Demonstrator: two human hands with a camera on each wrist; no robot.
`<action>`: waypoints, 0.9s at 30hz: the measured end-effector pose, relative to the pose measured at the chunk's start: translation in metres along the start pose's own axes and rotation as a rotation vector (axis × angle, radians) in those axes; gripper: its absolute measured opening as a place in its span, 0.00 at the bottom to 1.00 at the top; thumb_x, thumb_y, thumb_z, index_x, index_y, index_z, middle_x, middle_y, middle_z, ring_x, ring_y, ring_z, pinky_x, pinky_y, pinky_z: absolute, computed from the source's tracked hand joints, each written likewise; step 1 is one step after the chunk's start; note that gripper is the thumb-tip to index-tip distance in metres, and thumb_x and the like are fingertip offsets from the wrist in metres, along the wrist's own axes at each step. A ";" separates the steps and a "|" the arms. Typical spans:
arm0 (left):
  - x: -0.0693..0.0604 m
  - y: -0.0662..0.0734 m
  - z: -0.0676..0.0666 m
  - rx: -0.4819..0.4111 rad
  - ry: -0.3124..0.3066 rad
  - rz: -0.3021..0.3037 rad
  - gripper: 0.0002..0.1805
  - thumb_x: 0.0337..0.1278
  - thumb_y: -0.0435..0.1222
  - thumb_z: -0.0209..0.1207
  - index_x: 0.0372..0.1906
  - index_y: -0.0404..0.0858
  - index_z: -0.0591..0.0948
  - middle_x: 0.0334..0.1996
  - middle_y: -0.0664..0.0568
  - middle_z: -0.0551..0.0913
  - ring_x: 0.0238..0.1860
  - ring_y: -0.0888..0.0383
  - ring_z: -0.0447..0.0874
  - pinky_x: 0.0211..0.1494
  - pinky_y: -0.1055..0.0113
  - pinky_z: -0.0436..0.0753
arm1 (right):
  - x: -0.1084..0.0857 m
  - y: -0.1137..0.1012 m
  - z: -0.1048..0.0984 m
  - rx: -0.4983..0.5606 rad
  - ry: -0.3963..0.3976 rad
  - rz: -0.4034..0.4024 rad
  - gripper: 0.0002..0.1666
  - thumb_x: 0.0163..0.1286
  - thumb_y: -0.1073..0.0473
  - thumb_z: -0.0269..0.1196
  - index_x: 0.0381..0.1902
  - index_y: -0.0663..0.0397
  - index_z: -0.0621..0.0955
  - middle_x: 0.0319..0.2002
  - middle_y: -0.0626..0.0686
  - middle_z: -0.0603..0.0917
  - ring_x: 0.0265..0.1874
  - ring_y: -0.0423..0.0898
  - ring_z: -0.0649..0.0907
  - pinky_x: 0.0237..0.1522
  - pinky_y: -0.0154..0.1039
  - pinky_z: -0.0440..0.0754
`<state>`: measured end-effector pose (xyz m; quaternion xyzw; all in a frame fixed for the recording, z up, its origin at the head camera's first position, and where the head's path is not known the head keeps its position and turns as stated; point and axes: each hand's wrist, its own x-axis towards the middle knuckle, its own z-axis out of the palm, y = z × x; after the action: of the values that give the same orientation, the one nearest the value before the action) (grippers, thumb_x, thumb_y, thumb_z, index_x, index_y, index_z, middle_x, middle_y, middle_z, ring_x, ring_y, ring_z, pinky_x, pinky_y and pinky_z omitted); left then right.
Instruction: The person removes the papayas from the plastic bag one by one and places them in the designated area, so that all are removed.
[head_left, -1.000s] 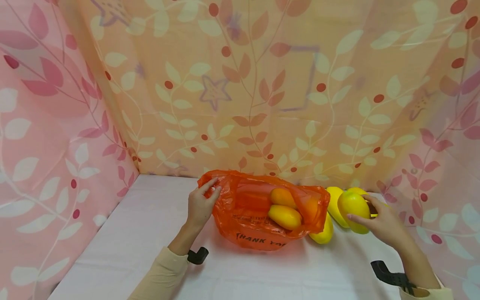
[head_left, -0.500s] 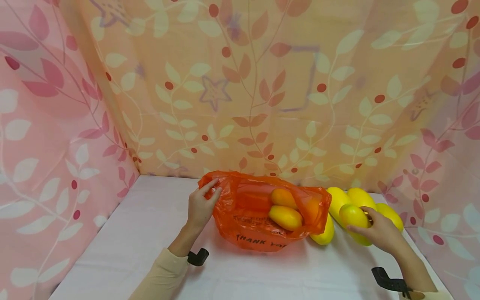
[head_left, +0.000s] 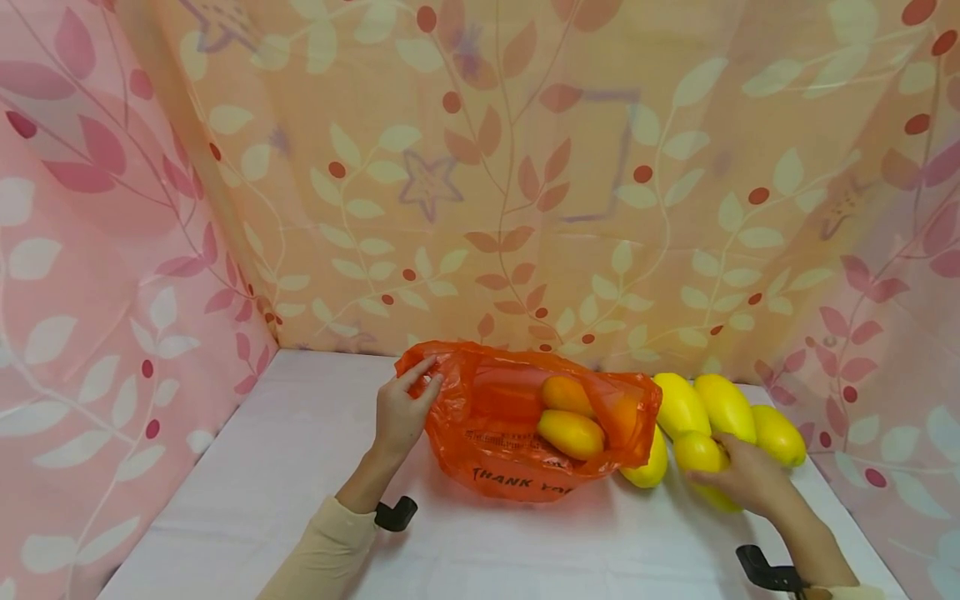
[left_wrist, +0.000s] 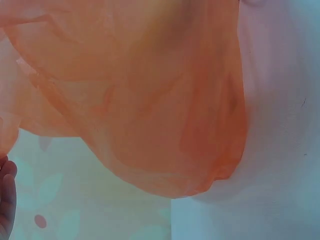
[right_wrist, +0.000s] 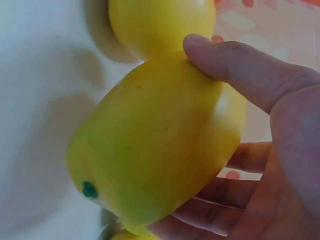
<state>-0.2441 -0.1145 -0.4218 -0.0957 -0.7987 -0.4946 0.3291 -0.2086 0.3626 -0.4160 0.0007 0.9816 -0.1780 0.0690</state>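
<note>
An orange plastic bag [head_left: 517,483] printed "THANK YOU" stands with its mouth toward me and yellow mangoes [head_left: 572,435] inside. My left hand [head_left: 401,417] pinches the bag's left rim; in the left wrist view only some fingertips [left_wrist: 7,200] show at the left edge, beside the bag [left_wrist: 165,110]. To the right of the bag, my right hand [head_left: 753,477] holds a mango [head_left: 697,454] between thumb and fingers. In the right wrist view this mango [right_wrist: 155,140] has a green stem end. More yellow shows beneath it; I cannot tell whether that is another mango.
Behind my right hand lie a mango [head_left: 678,404] near the bag, a middle one [head_left: 723,407] and a right-hand one [head_left: 782,436]. Another mango [head_left: 648,462] touches or nearly touches the bag's right side. Patterned cloth walls [head_left: 480,275] enclose the white table [head_left: 247,467].
My right hand has drawn the mango toward me and slightly left, away from the others, which now show more fully. My left hand and the bag have stayed in place.
</note>
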 end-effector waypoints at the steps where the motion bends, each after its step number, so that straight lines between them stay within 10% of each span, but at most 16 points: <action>1: 0.000 0.000 0.000 0.003 0.001 0.001 0.18 0.57 0.35 0.66 0.53 0.37 0.85 0.21 0.44 0.80 0.14 0.67 0.58 0.17 0.73 0.64 | 0.000 -0.001 0.001 -0.001 -0.001 0.000 0.61 0.52 0.30 0.68 0.62 0.78 0.66 0.52 0.77 0.76 0.41 0.62 0.79 0.48 0.65 0.77; 27: 0.000 -0.003 0.002 0.003 -0.007 -0.013 0.17 0.57 0.35 0.66 0.53 0.37 0.85 0.17 0.47 0.76 0.11 0.67 0.56 0.15 0.73 0.63 | 0.001 -0.001 0.026 -0.115 0.002 0.003 0.62 0.49 0.30 0.70 0.59 0.79 0.67 0.51 0.78 0.77 0.47 0.70 0.78 0.51 0.67 0.74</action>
<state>-0.2464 -0.1136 -0.4245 -0.0915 -0.8013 -0.4951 0.3232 -0.2062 0.3525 -0.4395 -0.0018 0.9903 -0.1210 0.0684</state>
